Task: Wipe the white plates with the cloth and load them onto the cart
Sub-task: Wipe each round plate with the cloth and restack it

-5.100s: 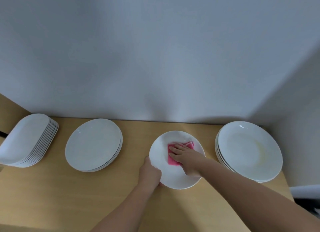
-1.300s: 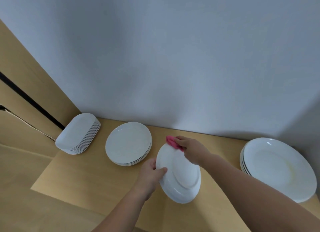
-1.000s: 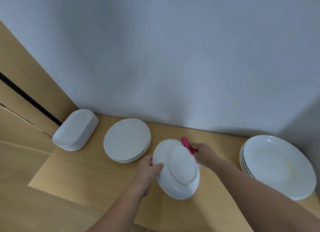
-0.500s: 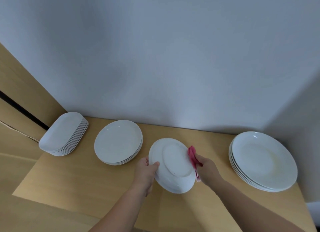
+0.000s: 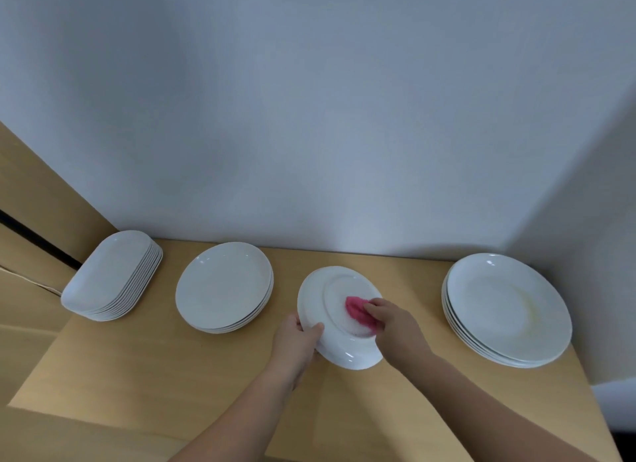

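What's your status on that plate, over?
Left hand grips plate rim, underside showing. Right hand holds pink cloth against it. Nothing in the way.

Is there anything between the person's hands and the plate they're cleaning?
Only the pink cloth, which the right hand presses on the upturned underside of the plate. The left hand grips its rim directly; nothing else intervenes.

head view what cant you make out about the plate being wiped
Head view only:
- plate top face: turned away, only its underside shows.
- left hand fingers: behind the plate; only the thumb shows.
- pink cloth: partly under the right hand.
- cart: outside the frame.
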Demonstrator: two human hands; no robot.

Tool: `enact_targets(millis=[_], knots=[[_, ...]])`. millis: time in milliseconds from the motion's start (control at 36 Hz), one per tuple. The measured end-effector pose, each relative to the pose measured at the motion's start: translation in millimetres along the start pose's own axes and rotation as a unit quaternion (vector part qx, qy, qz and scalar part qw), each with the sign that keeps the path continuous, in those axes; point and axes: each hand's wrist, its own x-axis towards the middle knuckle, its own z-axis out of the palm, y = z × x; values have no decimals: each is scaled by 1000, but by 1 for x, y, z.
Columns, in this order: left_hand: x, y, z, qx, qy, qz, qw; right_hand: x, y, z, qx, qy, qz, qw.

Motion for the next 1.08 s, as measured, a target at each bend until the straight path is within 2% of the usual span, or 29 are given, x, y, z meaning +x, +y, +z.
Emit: enact_targets(millis=[111,194,306,417,583,667,806,917,1000,1083], knots=[[0,-1,2,10,3,-2,1000,14,-17,1,-79,-75,-85,990],[1,-1,3,-2,9,-7,1000,11,-16,4,-87,-87,-138,983],[2,-1,2,-1,11,-6,1000,-2,3,-6,-154,-117,-235,952],[4,1,4,-7,8,-8,1000,-1,18,-20,-209,-148,-264,930],[8,3,5,7,4,-5,1000,13,35,-40,-261,-183,-252,914],[10,2,4,19,4,-8,1000,25,35,-51,-256,-189,-213,924],[11,0,5,17,9,-14,1000,51,18,-56,-183,-113,-186,959],[10,-1,6,23,16,-18,999,80,4,-52,-229,-75,-194,951],[11,-2,8,22,20,-11,999,95,-1,-49,-266,-89,-179,943],[10,-2,9,27,29,-8,999,96,3,-44,-298,-131,-121,938]])
